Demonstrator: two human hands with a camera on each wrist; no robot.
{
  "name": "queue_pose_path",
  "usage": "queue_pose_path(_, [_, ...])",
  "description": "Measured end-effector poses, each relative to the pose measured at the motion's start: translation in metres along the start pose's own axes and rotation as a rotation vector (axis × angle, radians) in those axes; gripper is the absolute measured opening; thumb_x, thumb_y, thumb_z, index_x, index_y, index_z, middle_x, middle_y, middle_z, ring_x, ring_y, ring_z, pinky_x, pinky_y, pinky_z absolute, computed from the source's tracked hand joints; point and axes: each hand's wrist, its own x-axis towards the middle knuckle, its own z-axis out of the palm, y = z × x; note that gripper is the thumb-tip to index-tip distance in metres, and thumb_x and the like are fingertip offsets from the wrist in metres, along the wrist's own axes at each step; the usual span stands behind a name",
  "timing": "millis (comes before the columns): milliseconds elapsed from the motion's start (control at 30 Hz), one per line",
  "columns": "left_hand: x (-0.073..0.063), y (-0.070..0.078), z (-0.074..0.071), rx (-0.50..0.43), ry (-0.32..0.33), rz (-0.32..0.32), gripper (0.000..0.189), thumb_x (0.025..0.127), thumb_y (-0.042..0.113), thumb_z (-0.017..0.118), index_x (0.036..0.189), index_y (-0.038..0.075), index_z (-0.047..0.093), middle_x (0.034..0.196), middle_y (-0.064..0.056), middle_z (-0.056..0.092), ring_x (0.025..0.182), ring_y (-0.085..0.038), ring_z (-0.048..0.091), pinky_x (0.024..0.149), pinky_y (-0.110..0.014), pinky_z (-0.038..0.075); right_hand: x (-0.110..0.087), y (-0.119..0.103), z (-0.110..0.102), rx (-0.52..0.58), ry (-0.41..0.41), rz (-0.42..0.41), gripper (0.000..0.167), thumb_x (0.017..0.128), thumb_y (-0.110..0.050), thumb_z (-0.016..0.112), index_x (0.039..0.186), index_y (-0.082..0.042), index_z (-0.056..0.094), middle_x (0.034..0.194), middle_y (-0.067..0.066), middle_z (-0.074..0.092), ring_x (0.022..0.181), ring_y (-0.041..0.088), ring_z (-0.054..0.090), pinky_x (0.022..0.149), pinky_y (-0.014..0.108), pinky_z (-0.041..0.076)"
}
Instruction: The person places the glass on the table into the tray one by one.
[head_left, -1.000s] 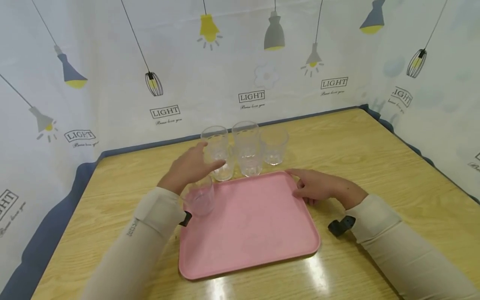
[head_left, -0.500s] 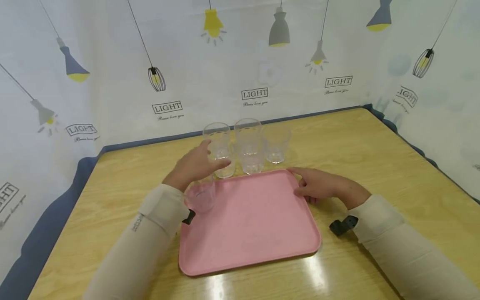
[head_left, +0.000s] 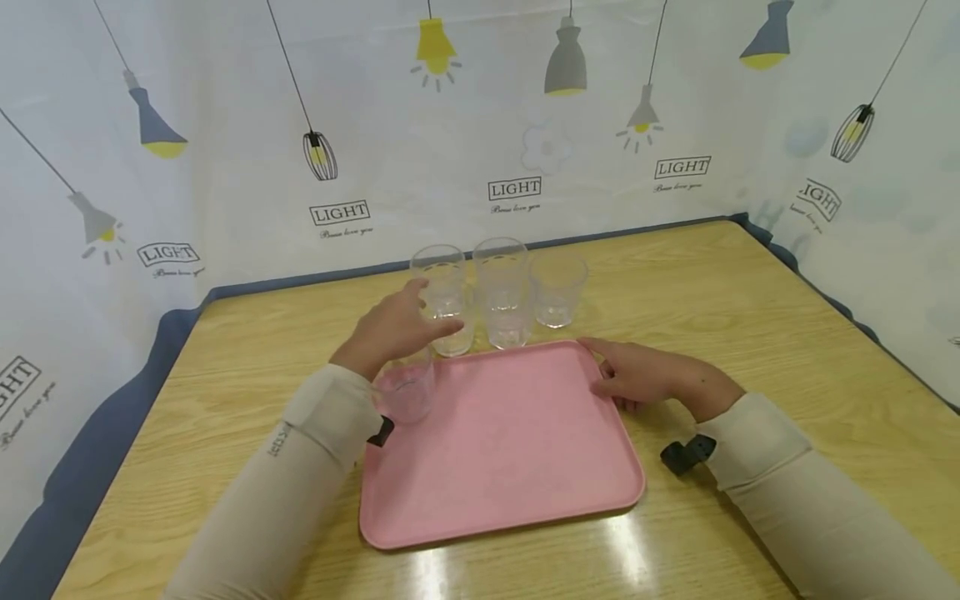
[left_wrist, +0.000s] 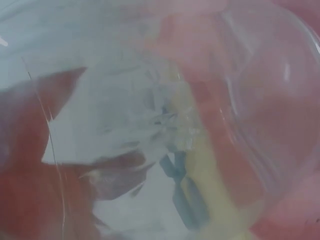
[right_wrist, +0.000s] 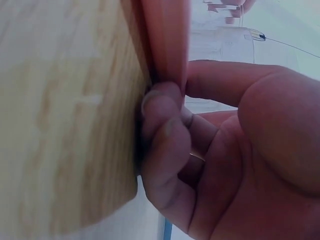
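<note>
A pink tray (head_left: 510,450) lies on the wooden table. My right hand (head_left: 648,375) grips its far right corner, thumb at the rim and curled fingers low against the edge in the right wrist view. My left hand (head_left: 397,329) reaches over the tray's far left corner, thumb and fingers curved round a clear drinking glass (head_left: 453,340) behind the tray. One more clear glass (head_left: 408,392) stands on the tray's left corner, partly behind the left wrist. Through clear plastic or glass, the left wrist view shows blurred fingers (left_wrist: 60,100) of that hand.
Further clear glasses stand behind the tray, overlapping in this view: one pair in the middle (head_left: 508,325) and a single glass (head_left: 557,292) on the right. A pale curtain (head_left: 435,183) printed with lamps hangs around the wooden table (head_left: 750,333).
The scene has shifted slightly in the head view as the camera moved. Both hands, the tray and the glasses keep their places relative to each other.
</note>
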Motion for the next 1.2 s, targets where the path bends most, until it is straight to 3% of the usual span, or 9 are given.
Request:
queue_pose_path(767, [-0.0011, 0.0013, 0.0014, -0.066, 0.021, 0.007, 0.099, 0.082, 0.062, 0.072, 0.154, 0.011, 0.027, 0.148, -0.013, 0.052, 0.132, -0.037, 0.052, 0.109, -0.055, 0.042, -0.0033, 0.0005, 0.0, 0.033, 0.009, 0.003, 0.075, 0.103, -0.012, 0.053, 0.16, -0.006, 0.006, 0.067, 0.003, 0.058, 0.053, 0.015, 0.053, 0.052, 0.03, 0.048])
queue_pose_path(1200, [-0.0039, 0.0045, -0.0053, -0.09, 0.123, 0.043, 0.098, 0.081, 0.065, 0.071, 0.15, 0.011, 0.03, 0.147, -0.013, 0.052, 0.128, -0.036, 0.055, 0.104, -0.053, 0.047, -0.002, 0.0009, -0.0004, 0.045, 0.009, -0.006, 0.074, 0.102, -0.011, 0.054, 0.16, -0.007, 0.007, 0.066, 0.003, 0.058, 0.051, 0.015, 0.053, 0.05, 0.03, 0.047])
